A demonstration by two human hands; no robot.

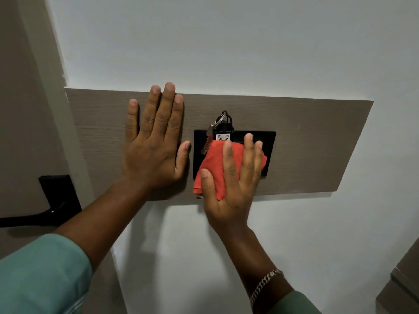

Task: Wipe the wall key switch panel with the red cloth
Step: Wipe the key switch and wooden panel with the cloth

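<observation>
The black key switch panel (pixel 267 139) is mounted on a grey-brown wooden board (pixel 317 146) on the white wall. A key tag with keys (pixel 223 130) sticks out of the panel's top slot. My right hand (pixel 231 180) lies flat over the folded red cloth (pixel 214 165), pressing it against the lower middle of the panel; the cloth hides most of the panel's face. My left hand (pixel 154 141) rests flat on the board, fingers spread, just left of the panel, holding nothing.
A black door handle and plate (pixel 56 198) sit on the door at the lower left. A grey-brown furniture edge (pixel 401 284) shows at the bottom right. White wall surrounds the board above and below.
</observation>
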